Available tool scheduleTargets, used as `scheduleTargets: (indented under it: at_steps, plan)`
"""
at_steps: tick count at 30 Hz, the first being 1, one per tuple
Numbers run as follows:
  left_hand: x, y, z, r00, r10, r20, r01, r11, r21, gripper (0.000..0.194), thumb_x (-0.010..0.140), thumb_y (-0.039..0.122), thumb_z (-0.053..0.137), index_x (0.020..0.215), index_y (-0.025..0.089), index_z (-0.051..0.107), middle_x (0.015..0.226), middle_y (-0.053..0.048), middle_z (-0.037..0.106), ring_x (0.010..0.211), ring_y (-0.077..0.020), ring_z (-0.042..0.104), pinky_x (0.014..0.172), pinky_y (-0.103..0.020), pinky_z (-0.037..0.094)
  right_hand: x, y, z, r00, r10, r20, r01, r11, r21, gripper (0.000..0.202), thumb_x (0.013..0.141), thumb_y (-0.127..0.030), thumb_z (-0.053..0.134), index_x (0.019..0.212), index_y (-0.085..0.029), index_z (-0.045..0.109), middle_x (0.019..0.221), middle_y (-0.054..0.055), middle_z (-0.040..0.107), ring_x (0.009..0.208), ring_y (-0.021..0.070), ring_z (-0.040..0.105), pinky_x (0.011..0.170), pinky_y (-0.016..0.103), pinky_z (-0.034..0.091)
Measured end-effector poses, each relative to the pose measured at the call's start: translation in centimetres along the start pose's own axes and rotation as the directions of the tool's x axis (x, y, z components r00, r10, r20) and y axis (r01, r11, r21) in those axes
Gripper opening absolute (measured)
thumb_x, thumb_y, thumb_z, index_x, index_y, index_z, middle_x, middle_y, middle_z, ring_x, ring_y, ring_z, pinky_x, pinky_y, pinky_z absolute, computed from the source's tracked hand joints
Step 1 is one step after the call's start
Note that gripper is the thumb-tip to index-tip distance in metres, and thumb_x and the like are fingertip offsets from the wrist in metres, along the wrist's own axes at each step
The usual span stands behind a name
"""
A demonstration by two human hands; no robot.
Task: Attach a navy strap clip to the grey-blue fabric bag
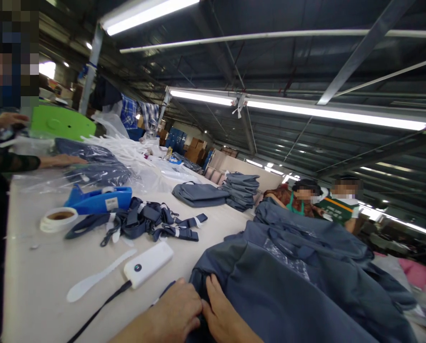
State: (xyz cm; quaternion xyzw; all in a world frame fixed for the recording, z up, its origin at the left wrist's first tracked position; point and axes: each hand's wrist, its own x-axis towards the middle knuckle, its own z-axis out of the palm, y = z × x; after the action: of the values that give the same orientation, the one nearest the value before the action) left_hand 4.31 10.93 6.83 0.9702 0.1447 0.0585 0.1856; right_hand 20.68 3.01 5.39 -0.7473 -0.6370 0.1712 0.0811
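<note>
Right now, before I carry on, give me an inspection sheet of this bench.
Surface: pale table, crowded.
Job's things: grey-blue garment pile in front.
Clutter: strap bundle, blue tape dispenser, tape roll, white plastic strip, folded stack.
Grippers: left hand and right hand both pinch the garment's edge.
Cables: black lead from white power bank.
Surroundings: co-worker's hand on bagged garment; two people beyond table.

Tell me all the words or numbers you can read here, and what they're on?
None can be read.
Blue tape dispenser: a small white label, too blurred.
White power bank: a round dark mark, no legible letters.
Grey garment under both hands: pale printing, too faint to read.
</note>
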Motion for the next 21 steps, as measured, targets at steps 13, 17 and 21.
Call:
scheduleTargets:
  at_steps: [13, 17, 21]
  plan:
    - [0.0, 0.6, -0.4, 0.999, 0.006, 0.043, -0.006, 1.000, 0.000, 0.011, 0.090, 0.022, 0.061, 0.096, 0.015, 0.067, 0.110, -0.008, 0.069, 0.113, -0.0268, 0.062, 0.108, -0.050, 0.044, 5.7, 4.8, 0.2, 0.887, 0.074, -0.457, 0.215, 0.808, 0.549, 0.041, 0.075, -0.025, 0.040, 0.109, -0.014, 0.061, 0.113, 0.015, 0.069, 0.114, 0.0275, 0.062, 0.103, 0.044, 0.048]
    - [0.3, 0.1, -0.2, 0.999, 0.015, 0.036, -0.016, 1.000, 0.023, 0.014, 0.092, 0.023, 0.057, 0.094, 0.014, 0.067, 0.107, -0.010, 0.070, 0.109, -0.0283, 0.063, 0.102, -0.050, 0.047, 7.4, 4.0, 2.1, 0.862, 0.076, -0.501, 0.223, 0.830, 0.511, 0.061, 0.073, -0.024, 0.046, 0.133, -0.011, 0.054, 0.133, 0.016, 0.058, 0.128, 0.0290, 0.051, 0.113, 0.048, 0.036]
    - [0.4, -0.3, -0.1, 1.000, 0.004, 0.030, -0.005, 0.999, 0.042, 0.014, 0.093, 0.023, 0.054, 0.093, 0.015, 0.066, 0.108, -0.009, 0.069, 0.110, -0.0280, 0.062, 0.101, -0.048, 0.047, 8.3, 3.9, 2.3, 0.832, 0.053, -0.552, 0.250, 0.852, 0.459, 0.054, 0.083, -0.031, 0.039, 0.128, -0.008, 0.056, 0.126, 0.017, 0.062, 0.119, 0.0278, 0.059, 0.105, 0.043, 0.046]
